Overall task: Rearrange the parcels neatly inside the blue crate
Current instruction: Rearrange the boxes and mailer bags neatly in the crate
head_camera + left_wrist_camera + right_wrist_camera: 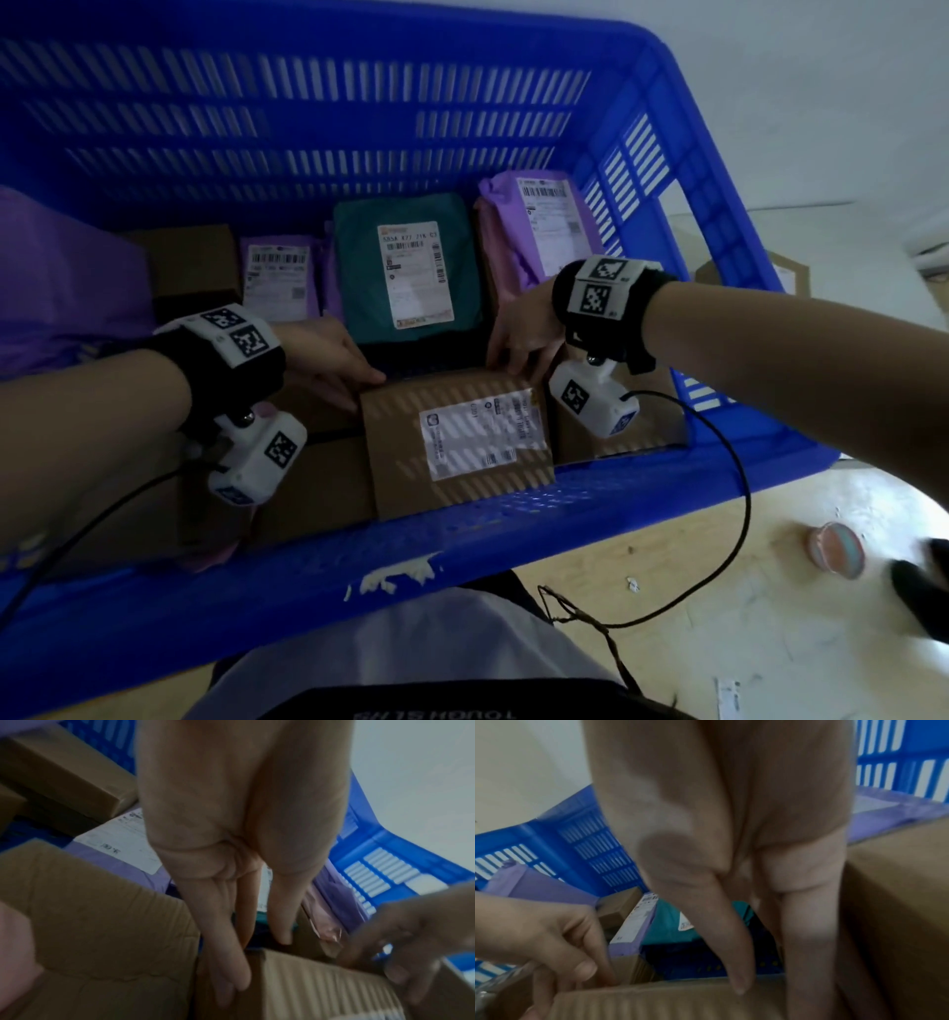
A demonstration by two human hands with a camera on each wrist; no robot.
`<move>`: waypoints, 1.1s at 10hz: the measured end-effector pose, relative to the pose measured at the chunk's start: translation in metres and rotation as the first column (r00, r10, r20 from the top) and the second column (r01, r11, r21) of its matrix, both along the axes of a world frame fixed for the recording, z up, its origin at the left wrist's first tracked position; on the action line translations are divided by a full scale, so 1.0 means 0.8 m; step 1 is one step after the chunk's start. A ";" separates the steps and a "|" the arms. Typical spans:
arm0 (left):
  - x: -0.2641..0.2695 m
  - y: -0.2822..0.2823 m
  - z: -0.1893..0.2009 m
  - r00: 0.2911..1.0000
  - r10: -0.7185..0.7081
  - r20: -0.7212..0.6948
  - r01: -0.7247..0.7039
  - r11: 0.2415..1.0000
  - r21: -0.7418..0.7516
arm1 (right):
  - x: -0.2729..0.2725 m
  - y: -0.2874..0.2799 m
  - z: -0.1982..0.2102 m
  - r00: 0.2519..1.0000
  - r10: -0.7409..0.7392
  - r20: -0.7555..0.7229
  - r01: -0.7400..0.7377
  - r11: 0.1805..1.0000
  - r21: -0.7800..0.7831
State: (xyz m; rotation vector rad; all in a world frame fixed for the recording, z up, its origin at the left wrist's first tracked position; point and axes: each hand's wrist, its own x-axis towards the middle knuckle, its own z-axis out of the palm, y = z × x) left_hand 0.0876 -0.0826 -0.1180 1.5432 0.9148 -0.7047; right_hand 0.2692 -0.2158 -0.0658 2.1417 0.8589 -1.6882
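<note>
A brown cardboard box [457, 431] with a white label lies against the near wall of the blue crate [308, 103]. My left hand [362, 388] grips its far left corner: in the left wrist view the fingers [226, 963] run down the left side and the thumb sits on the far face. My right hand [516, 360] grips the far right corner, thumb [734, 963] over the far edge and fingers down the right side. Behind the box lie a teal mailer [405, 277] and two purple mailers [277, 277] [534, 226].
More cardboard boxes flank the held one on the left [313, 483] and right [616, 437]. A big purple bag [61, 288] fills the crate's left side. Outside to the right are a cardboard box [791, 277] and a round pink object [837, 550] on the floor.
</note>
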 end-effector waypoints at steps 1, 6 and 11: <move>0.004 -0.003 -0.005 0.994 -0.110 0.004 0.110 0.992 0.057 | 0.000 -0.001 0.000 0.995 0.058 0.076 -0.061 0.997 0.040; 0.058 -0.023 0.027 0.866 -0.495 -0.075 0.480 0.778 0.406 | 0.024 -0.016 0.082 0.992 -0.114 -0.050 0.123 0.961 0.249; 0.154 -0.144 0.076 0.963 -0.242 0.116 0.244 0.970 -0.008 | 0.069 -0.107 0.129 0.920 -0.286 0.267 0.244 0.953 0.179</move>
